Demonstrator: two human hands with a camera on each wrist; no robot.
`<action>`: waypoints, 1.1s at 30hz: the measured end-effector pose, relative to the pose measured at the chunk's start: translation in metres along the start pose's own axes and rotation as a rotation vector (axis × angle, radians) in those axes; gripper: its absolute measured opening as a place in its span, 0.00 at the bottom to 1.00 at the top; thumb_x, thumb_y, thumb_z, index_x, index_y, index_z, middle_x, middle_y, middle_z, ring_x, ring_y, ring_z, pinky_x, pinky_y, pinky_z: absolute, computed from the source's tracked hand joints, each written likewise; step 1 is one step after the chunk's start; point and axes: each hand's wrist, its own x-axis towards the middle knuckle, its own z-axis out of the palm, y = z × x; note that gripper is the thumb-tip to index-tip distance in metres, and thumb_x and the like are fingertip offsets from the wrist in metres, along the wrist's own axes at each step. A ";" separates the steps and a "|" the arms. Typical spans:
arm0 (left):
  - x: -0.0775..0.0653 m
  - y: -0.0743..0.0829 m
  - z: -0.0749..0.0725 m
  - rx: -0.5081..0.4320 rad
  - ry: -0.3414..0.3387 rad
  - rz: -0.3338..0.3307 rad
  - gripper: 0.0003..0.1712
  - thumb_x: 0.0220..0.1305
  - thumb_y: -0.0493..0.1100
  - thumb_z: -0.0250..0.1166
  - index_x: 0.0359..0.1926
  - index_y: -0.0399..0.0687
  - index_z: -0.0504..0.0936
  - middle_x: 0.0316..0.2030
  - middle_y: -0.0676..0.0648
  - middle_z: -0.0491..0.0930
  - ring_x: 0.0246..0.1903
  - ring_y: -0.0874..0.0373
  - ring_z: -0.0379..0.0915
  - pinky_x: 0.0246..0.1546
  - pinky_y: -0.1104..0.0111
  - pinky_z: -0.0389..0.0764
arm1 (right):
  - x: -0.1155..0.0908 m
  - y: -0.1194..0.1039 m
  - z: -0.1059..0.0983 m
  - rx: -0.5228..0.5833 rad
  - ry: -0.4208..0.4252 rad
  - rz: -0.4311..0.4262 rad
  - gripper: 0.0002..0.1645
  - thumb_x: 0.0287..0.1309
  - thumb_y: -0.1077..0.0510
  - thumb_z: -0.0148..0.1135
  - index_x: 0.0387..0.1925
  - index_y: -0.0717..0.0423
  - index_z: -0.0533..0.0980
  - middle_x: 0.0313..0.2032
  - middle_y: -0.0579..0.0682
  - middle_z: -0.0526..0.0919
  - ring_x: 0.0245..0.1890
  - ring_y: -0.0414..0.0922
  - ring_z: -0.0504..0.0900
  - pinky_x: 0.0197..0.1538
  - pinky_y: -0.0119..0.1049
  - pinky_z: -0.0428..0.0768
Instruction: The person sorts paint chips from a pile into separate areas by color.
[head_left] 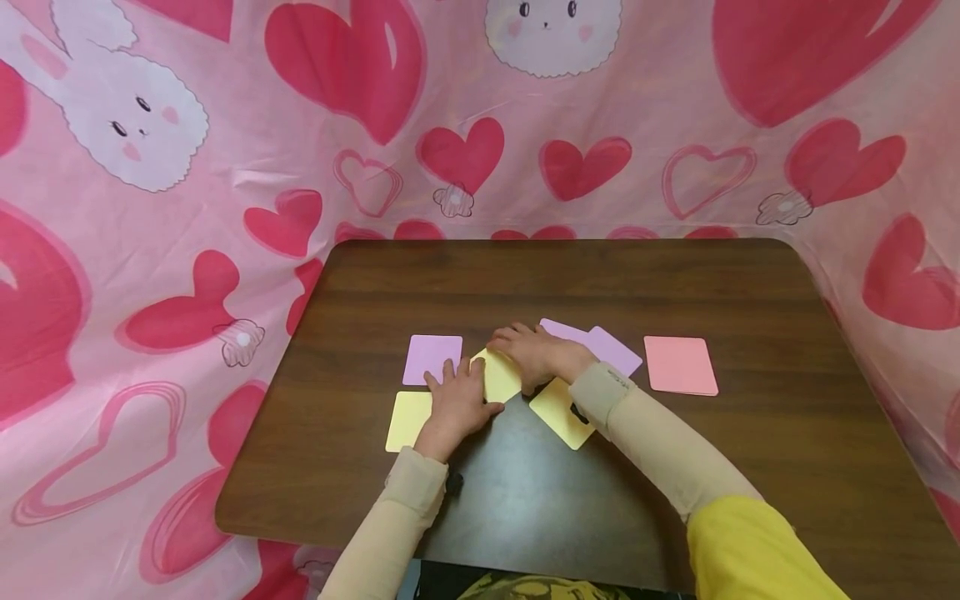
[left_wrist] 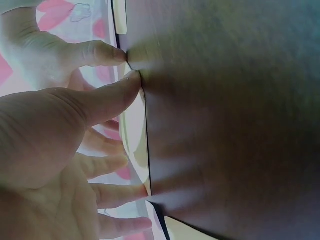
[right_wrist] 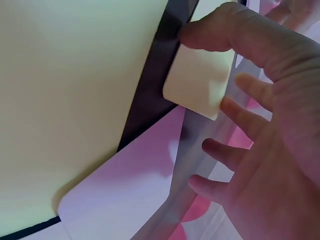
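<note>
A square yellow card [head_left: 501, 379] with rounded corners lies on the brown table between the two hands. My left hand [head_left: 456, 400] touches its left side with spread fingers, the thumb by the near edge. Over its right side is my right hand [head_left: 536, 357], the thumb [right_wrist: 205, 35] at one edge and a fingertip at the opposite edge. Beside the left hand are a purple card [head_left: 432, 354] and another yellow card [head_left: 407, 421], partly covered by it. Under the right wrist sits a third yellow card [head_left: 558, 412], with purple cards [head_left: 615, 352] behind it.
Pink cards [head_left: 680, 365], edges slightly offset, lie farther right on the wooden table [head_left: 765, 467]. A pink cloth [head_left: 420, 167] printed with hearts and rabbits hangs behind the table and at its sides.
</note>
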 end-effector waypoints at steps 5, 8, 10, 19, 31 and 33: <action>0.000 0.001 0.000 0.016 0.014 0.010 0.50 0.55 0.66 0.73 0.70 0.44 0.68 0.66 0.37 0.70 0.65 0.35 0.61 0.60 0.28 0.55 | -0.003 0.001 0.003 0.030 0.029 -0.029 0.62 0.35 0.54 0.84 0.73 0.47 0.62 0.70 0.51 0.61 0.72 0.55 0.58 0.68 0.65 0.62; 0.000 0.001 -0.001 0.031 0.013 0.013 0.49 0.55 0.67 0.72 0.70 0.45 0.69 0.66 0.37 0.70 0.65 0.35 0.62 0.60 0.28 0.55 | -0.004 0.000 0.004 0.049 0.031 -0.030 0.62 0.35 0.55 0.84 0.73 0.47 0.62 0.71 0.53 0.60 0.72 0.55 0.57 0.68 0.65 0.62; 0.000 0.000 -0.002 0.037 0.013 0.018 0.50 0.55 0.67 0.72 0.70 0.45 0.69 0.66 0.37 0.70 0.65 0.35 0.62 0.60 0.28 0.55 | -0.005 0.000 0.004 0.055 0.031 -0.030 0.62 0.35 0.55 0.84 0.74 0.48 0.62 0.71 0.53 0.59 0.73 0.56 0.57 0.68 0.66 0.62; -0.002 -0.007 -0.009 -0.017 0.028 0.051 0.59 0.46 0.68 0.78 0.72 0.44 0.65 0.65 0.40 0.71 0.66 0.33 0.60 0.60 0.27 0.52 | -0.010 0.005 0.001 0.067 0.054 -0.029 0.60 0.37 0.53 0.83 0.73 0.51 0.63 0.72 0.52 0.62 0.74 0.55 0.58 0.67 0.69 0.60; 0.010 -0.009 -0.026 -0.020 0.004 0.090 0.61 0.46 0.66 0.79 0.74 0.46 0.62 0.66 0.42 0.71 0.65 0.36 0.61 0.61 0.27 0.50 | -0.019 0.013 -0.010 0.108 0.089 -0.030 0.58 0.36 0.49 0.84 0.70 0.50 0.66 0.69 0.49 0.68 0.71 0.50 0.62 0.66 0.65 0.64; 0.011 -0.009 -0.030 -0.033 0.013 0.099 0.61 0.45 0.65 0.80 0.74 0.46 0.63 0.66 0.43 0.71 0.66 0.35 0.61 0.61 0.27 0.51 | -0.020 0.014 -0.011 0.109 0.101 -0.030 0.58 0.35 0.49 0.84 0.70 0.50 0.66 0.69 0.49 0.68 0.71 0.51 0.62 0.64 0.64 0.66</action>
